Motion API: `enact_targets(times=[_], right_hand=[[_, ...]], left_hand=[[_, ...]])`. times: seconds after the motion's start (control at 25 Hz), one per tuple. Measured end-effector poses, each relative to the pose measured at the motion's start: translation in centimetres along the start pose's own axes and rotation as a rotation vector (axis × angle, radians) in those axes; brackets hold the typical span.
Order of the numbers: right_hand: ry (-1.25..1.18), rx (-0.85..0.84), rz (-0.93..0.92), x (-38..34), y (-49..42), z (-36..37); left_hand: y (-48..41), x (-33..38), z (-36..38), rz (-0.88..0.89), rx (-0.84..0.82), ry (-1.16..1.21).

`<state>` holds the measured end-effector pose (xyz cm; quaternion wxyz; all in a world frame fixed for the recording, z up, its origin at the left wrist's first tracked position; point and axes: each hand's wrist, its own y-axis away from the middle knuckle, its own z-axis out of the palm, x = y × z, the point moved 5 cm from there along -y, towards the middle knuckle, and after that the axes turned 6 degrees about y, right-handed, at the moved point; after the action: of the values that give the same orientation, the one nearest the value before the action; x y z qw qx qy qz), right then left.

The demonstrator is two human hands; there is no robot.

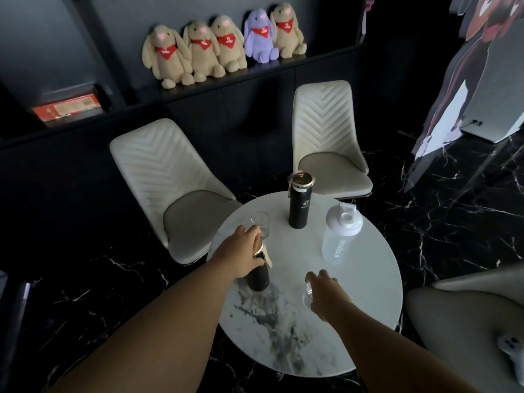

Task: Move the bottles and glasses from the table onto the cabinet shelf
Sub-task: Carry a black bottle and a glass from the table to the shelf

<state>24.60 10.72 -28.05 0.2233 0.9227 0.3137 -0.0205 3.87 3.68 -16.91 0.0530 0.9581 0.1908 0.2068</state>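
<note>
On the round marble table (283,336) my left hand (243,251) wraps the top of a black bottle with a gold cap (258,275) near the left edge. Just behind it stands a clear glass (262,225). My right hand (326,290) curls over a second clear glass (307,293) at the table's middle, fingers around its rim. A second black bottle with a gold lid (299,204) stands upright at the far side. A translucent shaker bottle with a white lid (340,236) stands at the right. The dark cabinet shelf (255,73) runs along the wall behind.
Two cream chairs (175,180) (329,137) stand between the table and the cabinet. Several plush rabbits (221,46) sit on the shelf, with a red box (68,107) on a lower shelf at the left. A cardboard cutout (482,80) leans at the right. Another chair (467,321) is at the near right.
</note>
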Motion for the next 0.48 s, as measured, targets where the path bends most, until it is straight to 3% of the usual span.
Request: enact_targets(times=[0.24,0.48], right_hand=[[0.079,0.013,-0.145,-5.1,0.2,-5.4],[0.082,0.113,-0.391,-19.7,-0.6,-15.5]], left_hand=[[2.7,-3.3,-6.5,-0.047,0.016,0.072],[8.2,-11.0,-20.8,-0.206,0.225,0.044]])
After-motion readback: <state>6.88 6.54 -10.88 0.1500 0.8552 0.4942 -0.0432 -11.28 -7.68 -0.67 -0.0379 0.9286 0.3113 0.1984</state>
